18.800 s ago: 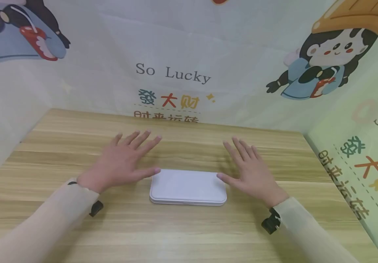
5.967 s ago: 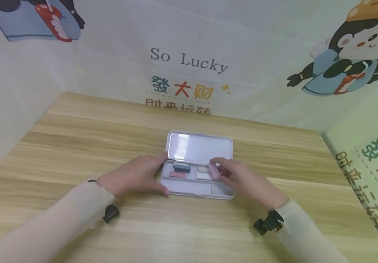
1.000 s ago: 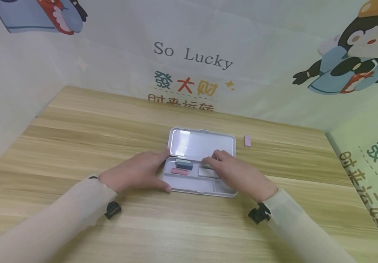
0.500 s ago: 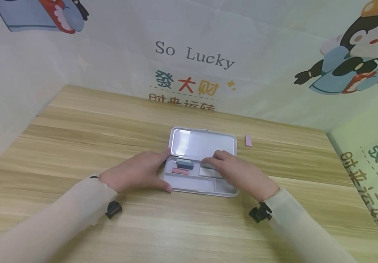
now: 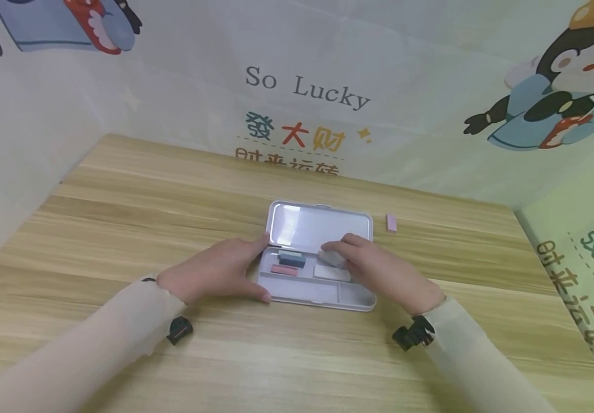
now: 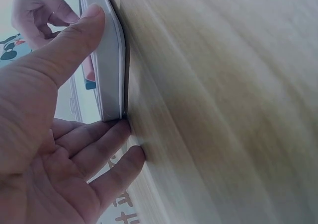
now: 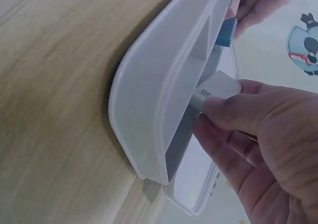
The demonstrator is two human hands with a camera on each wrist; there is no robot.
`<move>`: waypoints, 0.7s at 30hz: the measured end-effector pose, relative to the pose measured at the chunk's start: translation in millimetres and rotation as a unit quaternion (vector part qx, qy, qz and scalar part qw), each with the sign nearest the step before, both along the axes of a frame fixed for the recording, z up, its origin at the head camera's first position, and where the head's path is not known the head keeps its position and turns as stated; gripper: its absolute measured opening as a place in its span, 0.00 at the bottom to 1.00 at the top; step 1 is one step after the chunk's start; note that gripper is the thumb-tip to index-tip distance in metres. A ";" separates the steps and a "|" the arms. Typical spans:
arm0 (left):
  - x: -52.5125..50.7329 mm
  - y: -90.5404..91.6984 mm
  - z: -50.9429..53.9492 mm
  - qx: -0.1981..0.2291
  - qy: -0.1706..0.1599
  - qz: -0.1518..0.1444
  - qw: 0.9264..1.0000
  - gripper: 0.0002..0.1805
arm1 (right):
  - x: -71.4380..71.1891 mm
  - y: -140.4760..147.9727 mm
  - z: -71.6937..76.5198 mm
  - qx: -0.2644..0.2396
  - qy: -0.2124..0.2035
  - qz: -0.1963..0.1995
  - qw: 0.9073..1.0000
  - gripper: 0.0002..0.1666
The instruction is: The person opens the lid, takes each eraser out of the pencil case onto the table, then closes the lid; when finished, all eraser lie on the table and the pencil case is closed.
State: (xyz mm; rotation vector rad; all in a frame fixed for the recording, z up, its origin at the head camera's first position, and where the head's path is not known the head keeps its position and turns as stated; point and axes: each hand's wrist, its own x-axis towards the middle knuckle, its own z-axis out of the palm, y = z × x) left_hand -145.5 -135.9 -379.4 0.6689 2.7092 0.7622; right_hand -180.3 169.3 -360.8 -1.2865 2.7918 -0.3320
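A pale hinged case (image 5: 302, 293) lies with its lid (image 5: 317, 225) raised on the table. My left hand (image 5: 214, 272) holds the case's left end between thumb and fingers, as the left wrist view (image 6: 59, 114) also shows. Between thumb and fingers, my right hand (image 5: 387, 272) pinches a white block (image 7: 218, 87), tilted over the right part of the upper compartment. Another white block (image 5: 332, 273) lies below it in that compartment. On the left side of the same compartment are a dark blue block (image 5: 292, 261), a pink block (image 5: 284, 269) and a pale one (image 5: 290, 253).
A small lilac block (image 5: 391, 223) rests on the wooden table (image 5: 286, 355) to the right of the lid. Behind the table hangs a printed cloth (image 5: 183, 86) with lettering and cartoon figures, which continues along both sides.
Since the earlier frames the case was opened and the lilac block was set on the table. In the last half second my right hand has lifted and tilted a white block.
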 end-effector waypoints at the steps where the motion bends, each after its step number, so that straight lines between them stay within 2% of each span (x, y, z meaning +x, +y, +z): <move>1: 0.1 0.1 0.1 -0.003 0.003 -0.001 1.000 0.63 | -1.1 1.1 0.2 -0.010 -0.010 -0.002 1.000 0.27; 5: 0.2 0.3 0.9 -0.012 0.014 -0.006 1.000 0.64 | -7.0 4.8 -1.8 -0.064 -0.064 -0.022 0.996 0.28; 10: -0.3 0.3 2.0 -0.003 0.012 -0.003 1.000 0.61 | -13.6 7.6 -5.6 -0.142 -0.126 -0.051 0.981 0.29; 21: -1.0 1.1 2.7 -0.009 0.006 -0.002 1.000 0.61 | -26.1 24.4 -9.3 -0.222 -0.149 -0.126 0.955 0.28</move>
